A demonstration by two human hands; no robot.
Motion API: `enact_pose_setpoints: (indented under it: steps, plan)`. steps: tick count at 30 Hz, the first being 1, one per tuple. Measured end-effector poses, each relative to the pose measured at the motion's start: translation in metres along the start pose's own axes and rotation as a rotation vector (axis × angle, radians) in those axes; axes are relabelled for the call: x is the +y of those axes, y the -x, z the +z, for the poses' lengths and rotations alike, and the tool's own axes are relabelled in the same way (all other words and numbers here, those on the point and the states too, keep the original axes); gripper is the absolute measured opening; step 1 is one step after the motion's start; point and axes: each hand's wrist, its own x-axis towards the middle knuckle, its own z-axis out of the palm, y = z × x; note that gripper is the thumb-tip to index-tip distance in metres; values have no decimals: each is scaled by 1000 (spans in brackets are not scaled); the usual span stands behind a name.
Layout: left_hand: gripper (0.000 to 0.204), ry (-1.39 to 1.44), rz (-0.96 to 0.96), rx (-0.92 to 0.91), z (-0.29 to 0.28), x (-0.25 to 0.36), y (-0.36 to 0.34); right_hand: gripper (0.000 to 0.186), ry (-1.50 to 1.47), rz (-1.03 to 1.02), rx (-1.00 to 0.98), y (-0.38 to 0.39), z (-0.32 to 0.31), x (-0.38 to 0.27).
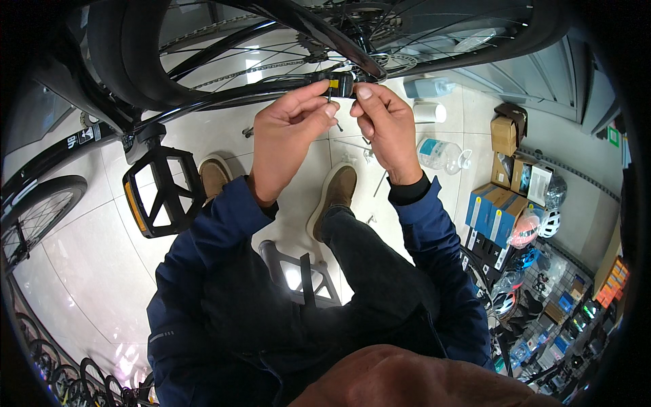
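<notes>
A bicycle's black frame tube [224,95] runs across the top, beside a spoked wheel with a brake disc [397,63]. At its end by the hub is a small black block [344,83], which looks like a brake caliper, with a yellow piece [333,84] on it. My left hand [285,132] is closed at the block's left side, with a thin dark rod [330,95] between index finger and thumb. On the other side, my right hand [388,125] pinches at the block's right end; what its fingertips hold is hidden.
A black pedal [165,192] juts out at the left. On the tiled floor lie a clear plastic jug [437,154], a white cylinder [430,112] and loose slim tools [351,146]. Boxes [498,214] and helmets [525,229] are stacked at the right. A grey metal stand [279,261] is near my legs.
</notes>
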Motion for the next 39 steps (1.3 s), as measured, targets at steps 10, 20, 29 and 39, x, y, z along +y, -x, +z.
enact_pose_setpoints:
  steps: [10, 20, 29, 39]
  plan:
    - [39, -74, 35, -13, -2, 2, -4, 23, -77, 108, -4, -5, 0, -5]
    - [35, -109, 45, -4, -3, 3, -7, 24, 16, 37, 6, -2, 2, -3]
    - [33, -84, 72, 40, 2, -1, -3, 26, 264, -116, 35, 2, 3, -3]
    - [30, -142, 147, 51, 2, -12, -3, 26, 264, -94, 21, -2, 1, -5]
